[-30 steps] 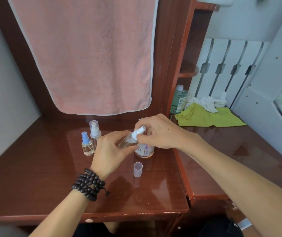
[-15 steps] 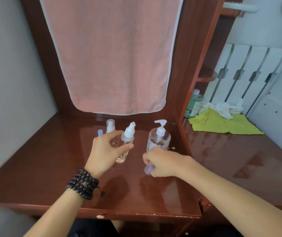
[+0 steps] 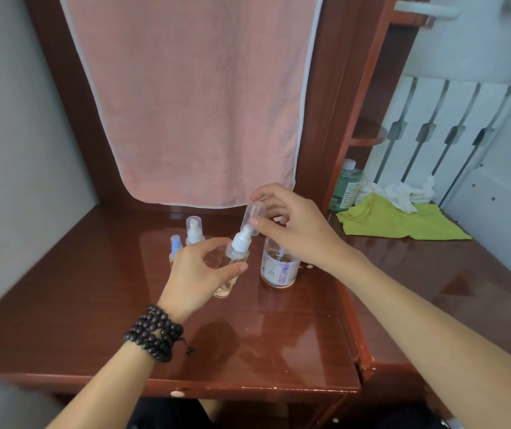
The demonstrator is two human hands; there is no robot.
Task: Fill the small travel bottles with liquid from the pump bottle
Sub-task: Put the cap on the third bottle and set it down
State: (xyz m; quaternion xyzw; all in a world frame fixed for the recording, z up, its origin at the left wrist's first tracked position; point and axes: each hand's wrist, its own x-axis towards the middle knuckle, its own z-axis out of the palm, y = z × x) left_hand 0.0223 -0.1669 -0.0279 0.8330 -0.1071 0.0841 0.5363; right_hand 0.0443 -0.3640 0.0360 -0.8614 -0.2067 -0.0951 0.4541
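My left hand (image 3: 200,275) grips a clear travel spray bottle (image 3: 232,264) with a white nozzle, tilted slightly right, with some pale liquid in its lower part. My right hand (image 3: 294,230) pinches a clear plastic cap (image 3: 252,216) just above that nozzle. Behind my right hand stands the pump bottle (image 3: 279,269) with a purple-flowered label; its pump head is hidden by the hand. Two more small spray bottles stand at the back left: one with a blue nozzle (image 3: 175,244), one capped with a white nozzle (image 3: 194,230).
The red-brown desk (image 3: 93,320) has a raised divider on its right side. A pink towel (image 3: 192,103) hangs behind. Right of the divider are a green bottle (image 3: 345,185), a yellow-green cloth (image 3: 396,219) and white tissue (image 3: 402,191).
My right hand picked the clear cap up from the desk and raised it over the nozzle of the bottle in my left hand. The pump bottle's head is now covered by that hand.
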